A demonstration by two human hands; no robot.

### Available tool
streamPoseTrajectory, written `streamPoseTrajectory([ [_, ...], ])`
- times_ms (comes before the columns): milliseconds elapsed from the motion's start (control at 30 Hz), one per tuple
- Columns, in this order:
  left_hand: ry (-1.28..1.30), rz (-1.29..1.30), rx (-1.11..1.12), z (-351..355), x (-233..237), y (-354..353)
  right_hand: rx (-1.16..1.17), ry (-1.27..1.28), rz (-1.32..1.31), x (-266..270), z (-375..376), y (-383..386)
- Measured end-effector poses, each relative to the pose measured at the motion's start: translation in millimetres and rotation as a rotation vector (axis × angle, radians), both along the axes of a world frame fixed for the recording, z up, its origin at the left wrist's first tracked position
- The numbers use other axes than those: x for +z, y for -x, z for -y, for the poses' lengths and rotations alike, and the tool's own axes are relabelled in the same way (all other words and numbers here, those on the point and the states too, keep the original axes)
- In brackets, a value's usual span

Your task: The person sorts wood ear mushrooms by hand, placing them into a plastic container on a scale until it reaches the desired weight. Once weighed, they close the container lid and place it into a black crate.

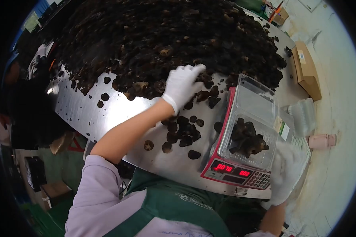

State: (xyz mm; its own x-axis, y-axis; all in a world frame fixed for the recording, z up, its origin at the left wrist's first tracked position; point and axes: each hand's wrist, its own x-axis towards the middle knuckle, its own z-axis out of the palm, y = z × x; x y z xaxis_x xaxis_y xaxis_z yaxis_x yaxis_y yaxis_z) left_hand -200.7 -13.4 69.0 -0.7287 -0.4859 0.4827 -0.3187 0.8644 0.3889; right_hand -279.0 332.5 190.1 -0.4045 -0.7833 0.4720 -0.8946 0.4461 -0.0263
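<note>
My left hand (182, 87), in a white glove, is at the near edge of a big heap of dark dried pieces (170, 39); its thumb and fingers are apart, with nothing visible between them. On the red scale (215, 158) sits an open clear plastic box (241, 154) holding several dark pieces (247, 138). The display shows red digits. My right hand (284, 170), also white-gloved, is beside the box's right side, blurred, its fingers hard to make out. Between my left hand and the scale lie loose dark pieces (184, 132) on the metal table (154, 160).
A cardboard box (305, 71) stands at the right against the wall. Stacked clear plastic boxes (302, 114) and a pink cylindrical object (322, 141) are right of the scale. Another person (31, 106) in dark clothing is at the left edge of the table.
</note>
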Motion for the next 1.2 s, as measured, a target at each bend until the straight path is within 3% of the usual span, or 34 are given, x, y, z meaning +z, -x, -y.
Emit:
streamPoseTrajectory([
  [67,0.041,0.191,-0.004,33.9,-37.2,-1.7,0.156,-0.01,0.032,17.3,41.3,15.3],
  [133,0.129,0.06,-0.074,38.4,-47.5,-8.6,0.294,-0.002,0.125,22.9,89.9,27.4],
  [233,0.108,-0.124,-0.009,22.7,-13.5,-36.2,0.425,-0.073,0.334,7.2,152.1,48.7],
  [267,0.096,-0.101,0.007,21.3,-4.3,-52.6,0.426,-0.077,0.337,3.3,170.7,54.2],
  [333,0.018,0.03,-0.018,25.8,0.8,-87.2,0.394,-0.382,0.364,-6.6,206.4,61.4],
  [400,0.021,0.167,-0.084,25.1,7.2,-113.5,0.38,-0.497,0.417,-22.6,239.3,68.1],
  [533,-0.119,-0.029,-0.221,18.5,15.1,-97.8,0.303,-0.746,0.462,-55.4,293.5,77.2],
  [567,0.027,-0.053,-0.218,19.4,4.7,-81.1,0.304,-0.751,0.464,-64.7,303.1,76.9],
  [633,0.278,0.161,-0.204,15.0,-6.5,-43.4,0.287,-0.815,0.308,-77.7,320.1,75.1],
  [667,0.394,0.219,-0.184,16.3,-24.1,-25.5,0.208,-0.921,0.359,-78.4,328.9,71.3],
  [767,0.562,0.433,-0.122,21.0,-38.1,2.2,0.198,-0.859,0.204,-101.2,341.9,70.0],
  [833,0.41,0.406,-0.137,24.9,-33.6,5.5,0.194,-0.848,0.213,-107.7,348.7,77.8],
  [933,-0.009,0.002,-0.185,28.5,1.0,-29.9,0.205,-0.762,0.281,-89.8,342.3,83.5],
  [1000,-1.007,-0.046,-0.273,28.8,38.8,-69.4,0.296,-0.605,0.367,-81.7,330.3,95.2],
  [1067,-1.334,-0.064,-0.238,29.6,66.0,-116.7,0.328,-0.538,0.428,-66.4,314.7,99.6],
  [1133,-1.349,-0.086,-0.233,33.4,60.6,-167.5,0.331,-0.495,0.519,-49.4,295.2,95.6],
  [1200,-1.428,-0.02,-0.086,30.5,64.2,-222.7,0.361,-0.426,0.736,-26.2,268.9,84.0],
])
